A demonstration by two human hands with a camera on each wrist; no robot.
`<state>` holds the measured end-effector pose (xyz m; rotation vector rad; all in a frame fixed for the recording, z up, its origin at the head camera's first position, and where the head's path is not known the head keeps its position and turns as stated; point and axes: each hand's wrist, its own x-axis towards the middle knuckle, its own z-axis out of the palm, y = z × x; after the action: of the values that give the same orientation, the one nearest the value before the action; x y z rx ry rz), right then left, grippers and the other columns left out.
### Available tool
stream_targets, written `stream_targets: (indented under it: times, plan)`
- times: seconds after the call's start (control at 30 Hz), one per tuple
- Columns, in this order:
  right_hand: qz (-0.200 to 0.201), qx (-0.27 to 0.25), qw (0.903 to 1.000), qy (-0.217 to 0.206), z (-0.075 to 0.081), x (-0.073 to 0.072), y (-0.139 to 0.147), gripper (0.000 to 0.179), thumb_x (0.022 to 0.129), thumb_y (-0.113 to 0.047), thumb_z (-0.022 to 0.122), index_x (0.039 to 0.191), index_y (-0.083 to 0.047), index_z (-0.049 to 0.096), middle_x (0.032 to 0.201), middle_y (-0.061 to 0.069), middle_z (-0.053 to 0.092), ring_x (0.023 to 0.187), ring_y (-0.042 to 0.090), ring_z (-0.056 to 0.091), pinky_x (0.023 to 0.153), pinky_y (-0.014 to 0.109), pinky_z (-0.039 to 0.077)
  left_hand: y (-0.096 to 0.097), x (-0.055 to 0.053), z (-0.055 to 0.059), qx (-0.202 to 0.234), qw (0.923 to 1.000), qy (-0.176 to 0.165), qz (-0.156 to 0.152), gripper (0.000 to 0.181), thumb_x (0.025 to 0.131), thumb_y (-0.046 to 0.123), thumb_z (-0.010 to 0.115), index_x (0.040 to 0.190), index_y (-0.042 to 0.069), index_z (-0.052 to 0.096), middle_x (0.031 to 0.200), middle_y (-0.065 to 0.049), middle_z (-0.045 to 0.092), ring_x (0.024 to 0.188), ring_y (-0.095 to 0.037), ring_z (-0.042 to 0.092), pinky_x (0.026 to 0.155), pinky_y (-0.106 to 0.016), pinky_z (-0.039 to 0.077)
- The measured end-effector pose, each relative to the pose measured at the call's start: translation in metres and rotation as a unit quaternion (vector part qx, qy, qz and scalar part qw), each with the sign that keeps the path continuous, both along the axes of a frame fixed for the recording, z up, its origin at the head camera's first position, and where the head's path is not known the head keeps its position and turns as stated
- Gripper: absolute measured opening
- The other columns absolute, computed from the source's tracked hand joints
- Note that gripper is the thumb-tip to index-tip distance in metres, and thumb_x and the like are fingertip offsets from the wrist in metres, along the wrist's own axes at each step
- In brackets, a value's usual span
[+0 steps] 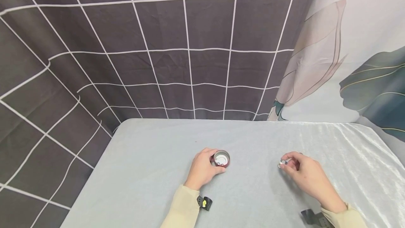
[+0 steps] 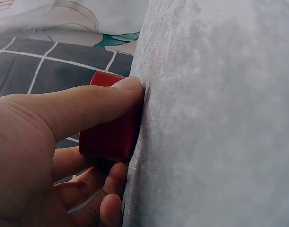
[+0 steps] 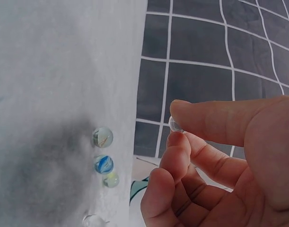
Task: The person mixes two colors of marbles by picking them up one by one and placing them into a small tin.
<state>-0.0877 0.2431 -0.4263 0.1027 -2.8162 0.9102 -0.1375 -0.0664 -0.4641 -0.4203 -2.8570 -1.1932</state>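
A short, round red container (image 1: 226, 165) with an open top stands on the table in the head view. My left hand (image 1: 202, 168) holds it from the left, thumb and fingers on opposite sides. Small round things lie at its bottom, too small to make out. The left wrist view shows the thumb across the container's red wall (image 2: 113, 137). Between thumb and fingertip, my right hand (image 1: 303, 173) pinches a clear glass marble (image 3: 172, 124), raised off the cloth. Several other marbles lie near that hand, among them a blue swirled one (image 3: 104, 164) and a clear one (image 3: 102, 137).
A pale grey velvety cloth (image 1: 142, 171) covers the table. Behind and to the left hangs a dark curtain with white grid lines (image 1: 209, 66); a leaf-patterned curtain (image 1: 326, 90) hangs at the back right. Each wrist wears a dark strap.
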Motion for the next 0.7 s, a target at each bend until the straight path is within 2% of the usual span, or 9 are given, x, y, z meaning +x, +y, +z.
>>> stream_targets:
  times: [0.3,0.7]
  plan:
    - [0.010,0.004,0.9999,-0.005,0.003,-0.003,-0.005,0.015,0.085,-0.016,0.078,0.096,-0.011,0.070,0.071,-0.008,0.057,0.062,0.001,0.048,0.060,0.026,0.041,0.000,0.000,-0.001,0.001,1.0000,0.005,-0.005,0.051,0.070,0.019,0.091,0.116,0.008,0.073,0.104,-0.003,0.068,0.088,-0.014,0.059,0.081,-0.034,0.049]
    - [0.018,0.002,0.9997,-0.016,0.005,-0.007,-0.014,0.016,0.086,-0.015,0.079,0.098,-0.009,0.070,0.071,-0.009,0.057,0.061,0.002,0.047,0.058,0.026,0.040,0.000,0.000,0.000,0.000,1.0000,0.002,-0.004,0.051,0.070,0.019,0.091,0.116,0.008,0.073,0.103,-0.003,0.068,0.087,-0.014,0.058,0.080,-0.034,0.049]
